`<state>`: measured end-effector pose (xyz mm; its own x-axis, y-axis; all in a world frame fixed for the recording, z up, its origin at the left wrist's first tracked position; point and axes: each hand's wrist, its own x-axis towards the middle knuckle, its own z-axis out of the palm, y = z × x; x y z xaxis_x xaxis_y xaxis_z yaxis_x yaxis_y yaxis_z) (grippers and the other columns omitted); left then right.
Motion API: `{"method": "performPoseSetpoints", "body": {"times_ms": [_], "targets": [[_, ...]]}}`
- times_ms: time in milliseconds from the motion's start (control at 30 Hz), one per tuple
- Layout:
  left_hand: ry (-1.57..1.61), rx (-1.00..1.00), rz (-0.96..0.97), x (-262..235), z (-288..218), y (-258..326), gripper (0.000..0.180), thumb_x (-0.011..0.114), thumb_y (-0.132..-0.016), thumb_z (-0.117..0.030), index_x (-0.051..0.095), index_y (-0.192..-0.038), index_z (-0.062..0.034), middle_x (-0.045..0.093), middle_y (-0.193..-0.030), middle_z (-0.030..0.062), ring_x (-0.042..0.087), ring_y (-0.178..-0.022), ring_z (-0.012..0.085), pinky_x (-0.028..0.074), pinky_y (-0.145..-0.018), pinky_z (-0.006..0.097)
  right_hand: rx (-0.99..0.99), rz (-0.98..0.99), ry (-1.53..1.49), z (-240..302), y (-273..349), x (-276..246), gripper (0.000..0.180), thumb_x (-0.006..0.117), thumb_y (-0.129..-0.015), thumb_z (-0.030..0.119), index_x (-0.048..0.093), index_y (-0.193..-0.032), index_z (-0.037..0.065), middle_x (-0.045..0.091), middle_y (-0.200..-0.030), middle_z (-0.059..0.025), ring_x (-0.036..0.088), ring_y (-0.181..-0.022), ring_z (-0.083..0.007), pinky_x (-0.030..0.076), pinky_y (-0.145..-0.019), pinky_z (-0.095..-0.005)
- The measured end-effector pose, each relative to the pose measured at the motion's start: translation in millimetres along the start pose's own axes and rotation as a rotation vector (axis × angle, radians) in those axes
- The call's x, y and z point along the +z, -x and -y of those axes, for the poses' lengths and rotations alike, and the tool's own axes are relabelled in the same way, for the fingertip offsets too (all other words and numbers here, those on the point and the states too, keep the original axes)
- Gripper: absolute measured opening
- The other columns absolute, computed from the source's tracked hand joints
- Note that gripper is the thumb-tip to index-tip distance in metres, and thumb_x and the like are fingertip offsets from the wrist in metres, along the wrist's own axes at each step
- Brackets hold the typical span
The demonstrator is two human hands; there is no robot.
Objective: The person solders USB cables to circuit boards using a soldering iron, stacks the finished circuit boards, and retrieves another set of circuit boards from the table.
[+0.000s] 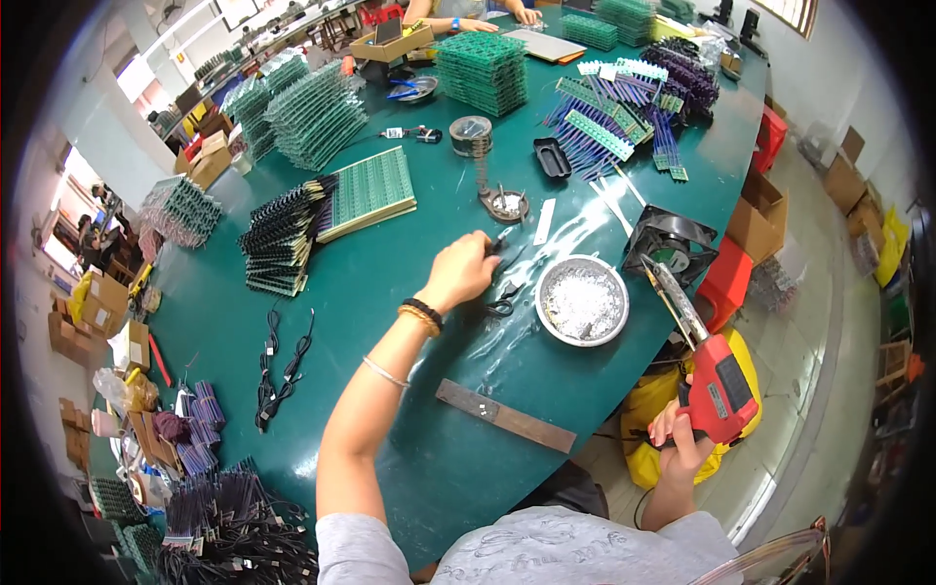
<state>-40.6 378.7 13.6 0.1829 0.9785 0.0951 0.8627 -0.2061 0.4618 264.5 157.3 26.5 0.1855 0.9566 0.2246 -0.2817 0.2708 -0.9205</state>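
Note:
My right hand (678,439) grips a red and black soldering gun (723,385) by its handle, off the table's right edge. Its metal nose points up and away, with the tip in front of a black fan (671,244). Over the middle of the table, my left hand (462,268) has its fingers closed at a small dark piece, mostly hidden by them. A short black cable (500,306) with a plug lies just beside that hand. To its right stands a round bowl (583,300) of silvery scraps. Beyond the fingers sits a small dark dish (507,205) holding bits of solder.
A flat metal bar (505,415) lies near the front edge. Two black cables (283,375) lie to the left. Green circuit boards (369,193) with black wires, tall board stacks (481,73) and a solder spool (471,136) stand farther back. Another person's hand (527,17) shows across the table.

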Motion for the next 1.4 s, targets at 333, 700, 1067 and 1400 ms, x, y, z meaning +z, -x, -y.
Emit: {"method": "performPoseSetpoints", "body": {"times_ms": [333,700,1067,1400], "targets": [[-0.071,0.311,0.007,9,-4,51,0.054,0.071,-0.080,-0.031,0.049,-0.122,-0.0044,0.053,-0.102,0.0181,0.056,-0.095,0.0347,0.050,-0.078,0.045,0.041,-0.025,-0.001,-9,-3,0,0.049,0.053,-0.095,0.016,0.032,-0.137,-0.001,0.044,-0.069,-0.0033,0.045,-0.051,-0.0110,0.043,-0.051,-0.0260],[0.273,-0.215,-0.434,8,30,-20,0.027,0.055,-0.093,-0.023,0.055,-0.102,0.0026,0.060,-0.096,0.0244,0.059,-0.094,0.0423,0.048,-0.078,0.047,0.041,-0.095,0.004,-9,0,-6,0.048,0.053,-0.095,0.014,0.035,-0.137,0.000,0.044,-0.067,-0.0026,0.044,-0.049,-0.0113,0.041,-0.049,-0.0258],[0.219,0.016,-0.717,0,54,-54,0.039,0.065,-0.085,-0.020,0.058,-0.116,0.0018,0.051,-0.124,0.0239,0.049,-0.115,0.0395,0.039,-0.101,0.044,0.031,-0.069,-0.002,-22,9,-2,0.053,0.052,-0.095,0.012,0.031,-0.141,-0.002,0.045,-0.072,-0.0035,0.042,-0.051,-0.0102,0.041,-0.049,-0.0239],[-0.157,-0.203,-0.929,-81,162,71,0.043,0.065,-0.081,-0.011,0.051,-0.121,-0.0009,0.046,-0.126,0.0213,0.044,-0.117,0.0387,0.036,-0.101,0.046,0.132,0.250,-0.105,-36,-13,8,0.070,0.059,-0.084,0.062,0.045,-0.113,-0.001,0.054,-0.091,-0.0124,0.053,-0.067,-0.0159,0.043,-0.057,-0.0288]]}}
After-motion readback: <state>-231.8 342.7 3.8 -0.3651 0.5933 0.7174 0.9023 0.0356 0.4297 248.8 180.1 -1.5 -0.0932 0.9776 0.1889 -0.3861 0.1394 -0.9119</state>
